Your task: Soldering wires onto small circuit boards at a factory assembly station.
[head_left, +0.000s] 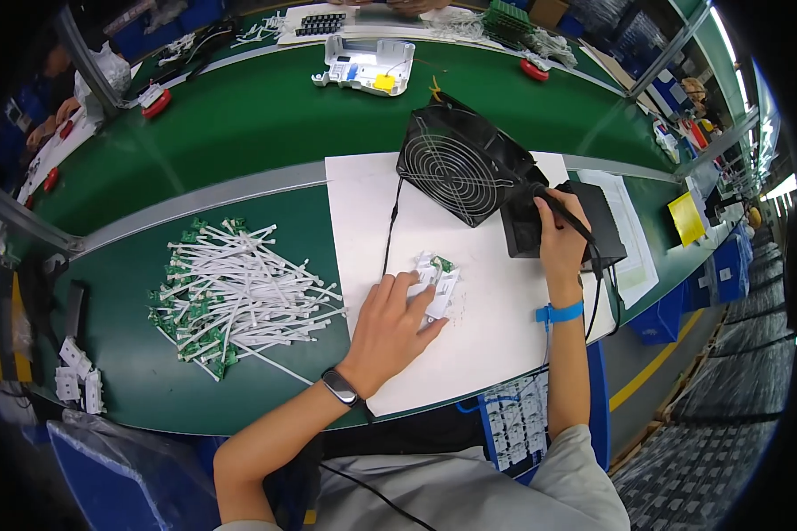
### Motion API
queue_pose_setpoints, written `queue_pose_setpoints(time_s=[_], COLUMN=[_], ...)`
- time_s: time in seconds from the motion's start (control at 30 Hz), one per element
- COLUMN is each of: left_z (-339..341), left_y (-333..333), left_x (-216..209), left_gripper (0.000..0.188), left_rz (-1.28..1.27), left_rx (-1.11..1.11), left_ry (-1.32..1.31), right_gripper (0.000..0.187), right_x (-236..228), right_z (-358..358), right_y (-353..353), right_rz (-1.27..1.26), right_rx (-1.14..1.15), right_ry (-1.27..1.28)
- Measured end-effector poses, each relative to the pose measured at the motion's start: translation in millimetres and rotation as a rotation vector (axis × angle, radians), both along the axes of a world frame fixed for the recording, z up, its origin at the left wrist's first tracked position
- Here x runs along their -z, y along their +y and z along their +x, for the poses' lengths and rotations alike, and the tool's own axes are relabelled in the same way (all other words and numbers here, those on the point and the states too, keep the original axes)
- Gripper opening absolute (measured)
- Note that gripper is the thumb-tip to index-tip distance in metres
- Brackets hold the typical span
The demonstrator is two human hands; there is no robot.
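My left hand (388, 326) rests on the white sheet (496, 336), its fingers and thumb closed about a small white plastic part (441, 303). A green circuit board (443, 264) sits at the far end of that part. My right hand (561, 243) grips a black corded soldering iron (568, 215) at a black stand (520, 232); its tip is hidden. Just left of the stand, a black fan (456, 164) with a round wire grille stands tilted. A dark box (598, 217) lies beyond my right wrist. Left of the sheet is a heap of white cables (248, 292) with green boards.
Several white plastic parts (80, 380) lie at the left table edge. Across a metal rail (212, 192), a white housing (363, 66) rests on a green surface. Papers (629, 239) lie at right. A blue bin (106, 469) stands below left. Other people's hands show at far left and top.
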State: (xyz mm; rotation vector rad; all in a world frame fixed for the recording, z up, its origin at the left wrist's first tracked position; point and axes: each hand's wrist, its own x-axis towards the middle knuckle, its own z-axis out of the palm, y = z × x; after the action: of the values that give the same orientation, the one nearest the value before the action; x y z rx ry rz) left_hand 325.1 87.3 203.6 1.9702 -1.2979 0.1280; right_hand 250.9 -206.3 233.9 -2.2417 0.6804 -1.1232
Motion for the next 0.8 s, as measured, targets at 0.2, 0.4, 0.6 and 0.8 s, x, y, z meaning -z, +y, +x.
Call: queue_pose_setpoints(time_s=[0.2,0.4,0.6,0.8], left_z=[-3.1,2.5,21.8,113.0], left_y=[-0.5,1.1,18.4,62.3], left_x=[5.6,1.9,-27.6,-63.2], left_gripper=[0.043,0.044,0.045,0.043], left_rz=[-0.029,-0.04,-0.085,-0.077], left_rx=[-0.008,-0.031,-0.138,-0.473], left_ry=[-0.017,0.052,0.043,-0.184], right_gripper=[0.016,0.022,0.037,0.033], right_x=[-4.6,-12.3,4.7,20.2], right_z=[1.6,1.3,-16.9,-67.6], right_y=[-2.2,-7.8,2.5,75.2], right_rz=[0.091,0.114,0.435,0.524], right_rx=[-0.028,-0.022,-0.078,-0.198], right_ry=[-0.033,0.036,0.026,0.143])
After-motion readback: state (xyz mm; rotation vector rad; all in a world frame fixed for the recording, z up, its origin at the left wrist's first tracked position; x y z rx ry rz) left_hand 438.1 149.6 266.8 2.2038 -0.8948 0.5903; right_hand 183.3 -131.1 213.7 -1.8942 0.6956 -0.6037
